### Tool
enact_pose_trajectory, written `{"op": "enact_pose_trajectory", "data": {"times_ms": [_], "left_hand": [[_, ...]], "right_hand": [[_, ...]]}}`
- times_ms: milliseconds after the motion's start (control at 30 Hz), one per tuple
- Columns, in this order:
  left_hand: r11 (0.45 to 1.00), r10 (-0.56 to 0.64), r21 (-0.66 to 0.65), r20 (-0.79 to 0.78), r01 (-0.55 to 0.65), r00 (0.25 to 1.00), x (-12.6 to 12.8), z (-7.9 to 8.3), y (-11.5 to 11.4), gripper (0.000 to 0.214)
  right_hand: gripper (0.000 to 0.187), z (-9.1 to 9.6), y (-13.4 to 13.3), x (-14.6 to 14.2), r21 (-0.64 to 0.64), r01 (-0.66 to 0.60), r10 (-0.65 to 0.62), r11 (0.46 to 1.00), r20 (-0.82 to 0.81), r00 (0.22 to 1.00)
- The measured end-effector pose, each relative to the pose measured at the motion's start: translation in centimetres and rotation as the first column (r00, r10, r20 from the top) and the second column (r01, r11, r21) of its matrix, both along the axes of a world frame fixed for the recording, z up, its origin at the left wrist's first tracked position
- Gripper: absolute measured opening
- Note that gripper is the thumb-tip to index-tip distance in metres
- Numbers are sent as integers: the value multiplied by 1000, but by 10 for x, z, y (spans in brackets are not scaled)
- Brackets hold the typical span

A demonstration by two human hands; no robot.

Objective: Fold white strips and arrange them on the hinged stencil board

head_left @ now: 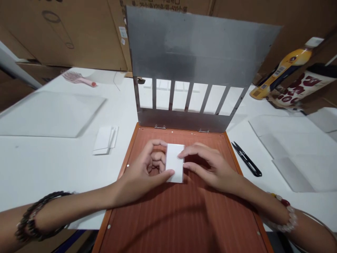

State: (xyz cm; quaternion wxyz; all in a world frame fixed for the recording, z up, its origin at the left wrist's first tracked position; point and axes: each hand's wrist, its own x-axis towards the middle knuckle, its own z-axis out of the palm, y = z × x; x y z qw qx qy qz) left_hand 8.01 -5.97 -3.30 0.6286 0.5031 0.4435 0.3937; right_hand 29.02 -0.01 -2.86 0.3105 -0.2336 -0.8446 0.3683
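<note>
A small white card (175, 162) lies on the ribbed orange-brown board (184, 214) in front of me. My left hand (143, 174) curls around its left edge, thumb and forefinger pinching it. My right hand (207, 165) rests on its right edge, fingertips pressed on the card, fingers stretched out. A hinged grey metal plate (195, 52) with several upright slots stands raised at the board's far end.
A stack of white cards (104, 140) lies left of the board, with a clear sheet (47, 112) and a pink hairbrush (77, 78) beyond. Black snips (246, 159) and clear sheets (295, 154) lie to the right. A yellow bottle (284, 68) and cardboard boxes stand behind.
</note>
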Motion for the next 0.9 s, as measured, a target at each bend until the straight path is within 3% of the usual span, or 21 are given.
{"op": "enact_pose_trajectory", "data": {"times_ms": [200, 300, 367, 433, 500, 533, 567, 733, 900], "left_hand": [[997, -1, 72, -107, 8, 994, 3, 3, -2, 42], [940, 95, 339, -358, 34, 929, 3, 6, -8, 47], [786, 276, 608, -502, 108, 820, 1, 8, -14, 50], [550, 384, 777, -560, 305, 735, -1, 10, -21, 40], [343, 396, 786, -618, 514, 680, -3, 12, -28, 27], [272, 402, 759, -648, 592, 647, -3, 13, -31, 24], [242, 416, 728, -675, 642, 609, -4, 14, -35, 23], [358, 391, 605, -789, 711, 474, -6, 12, -45, 28], [394, 316, 619, -786, 680, 532, -9, -1, -54, 28]], "right_hand": [[12, 4, 0, -1, 173, -14, 20, 985, -32, 999], [12, 4, -1, 1, 161, -39, 31, 986, 52, 998], [12, 1, -3, 2, 138, -63, 43, 988, 144, 989], [14, -3, -5, 3, 127, -84, 52, 988, 234, 971], [15, -6, -7, 3, 116, -96, 58, 989, 300, 952], [16, -6, -8, 2, 106, -98, 59, 990, 324, 944], [16, -7, -9, 2, 97, -98, 59, 990, 343, 938], [18, -4, -10, -1, 138, -127, 69, 982, 361, 930], [20, -2, -13, 1, 192, -196, 132, 962, 301, 944]]}}
